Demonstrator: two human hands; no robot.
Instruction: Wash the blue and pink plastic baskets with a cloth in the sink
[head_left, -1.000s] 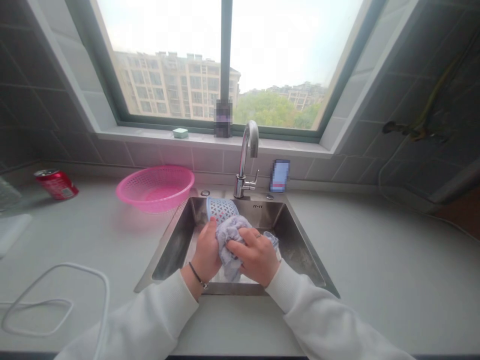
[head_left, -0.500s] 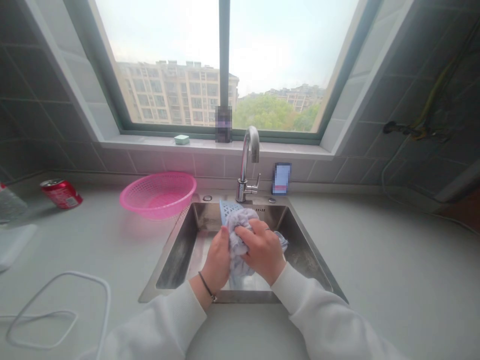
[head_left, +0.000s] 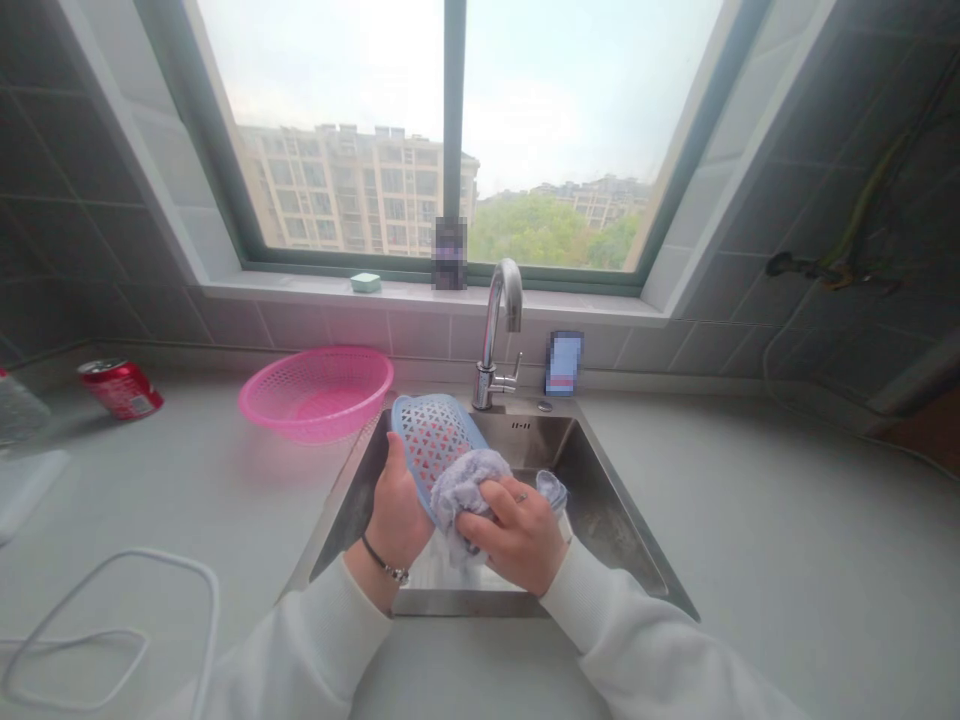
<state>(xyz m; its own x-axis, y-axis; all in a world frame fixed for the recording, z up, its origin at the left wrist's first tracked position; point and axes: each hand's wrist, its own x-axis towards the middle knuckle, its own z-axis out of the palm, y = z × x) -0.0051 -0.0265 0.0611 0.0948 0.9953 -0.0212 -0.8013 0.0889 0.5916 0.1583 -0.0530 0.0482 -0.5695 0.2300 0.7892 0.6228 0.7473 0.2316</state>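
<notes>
A light blue plastic basket [head_left: 433,432] with small triangular holes is tilted above the steel sink [head_left: 606,500]. My left hand [head_left: 397,505] supports it from the left and below, thumb up along its side; the fingers behind it are hidden. My right hand [head_left: 517,530] is closed around a bunched pale lilac cloth [head_left: 469,485], which presses on the basket's near right part. One end of the cloth sticks out past the right hand's knuckles. The chrome faucet [head_left: 495,340] stands just behind the basket.
A pink perforated basket [head_left: 330,425] stands left of the sink. Farther left are a red can [head_left: 121,388] on its side and a white cable [head_left: 214,600]. A phone [head_left: 564,362] leans on the back wall. On the sill sits a pale green block [head_left: 365,283].
The blue basket has come up and left into fuller view, turned with its holed face showing. My left hand has shifted left with it. The right hand and cloth have moved slightly lower.
</notes>
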